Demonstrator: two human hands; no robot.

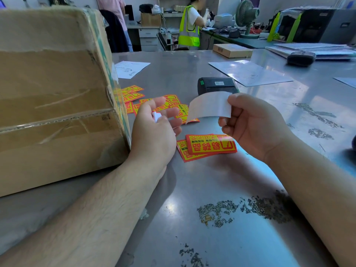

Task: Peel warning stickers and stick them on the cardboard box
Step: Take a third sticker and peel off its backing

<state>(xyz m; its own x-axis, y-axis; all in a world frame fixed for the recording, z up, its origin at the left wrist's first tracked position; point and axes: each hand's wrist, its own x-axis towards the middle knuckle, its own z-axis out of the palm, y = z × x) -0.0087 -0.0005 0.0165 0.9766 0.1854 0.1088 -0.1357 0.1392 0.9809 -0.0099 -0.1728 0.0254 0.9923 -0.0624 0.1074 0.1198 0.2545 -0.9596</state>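
Observation:
A large taped cardboard box (55,97) fills the left side of the metal table. My right hand (256,126) pinches one end of a curled sticker (209,107), whose white back faces me, in the air over the table. My left hand (156,130), beside the box, is partly closed on a small crumpled bit of white paper (156,116). Two red and yellow warning stickers (210,146) lie stacked below my hands. Several more warning stickers (134,95) are scattered behind my left hand, near the box's corner.
A black label printer (216,86) sits just behind the held sticker. Paper sheets (250,73), a flat carton (232,50) and a black device (301,57) lie farther back. Worn patches (246,209) mark the steel tabletop. A person in a yellow vest (189,27) stands at distant desks.

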